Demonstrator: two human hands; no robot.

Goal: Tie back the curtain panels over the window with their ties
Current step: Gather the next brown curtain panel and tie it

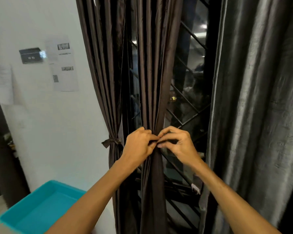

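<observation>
In front of the window (191,76), we hold the middle curtain panel (151,92) gathered into one narrow bundle. Our left hand (139,144) and right hand (177,142) meet at its front, fingers curled and pinching the dark tie (166,142) against the folds; most of it is hidden under our fingertips. Just left, the left curtain panel (107,85) hangs beside the white wall, cinched by its knotted tie (112,141). A grey curtain (254,102) hangs at right, and a teal tray (41,206) sits low at left.
</observation>
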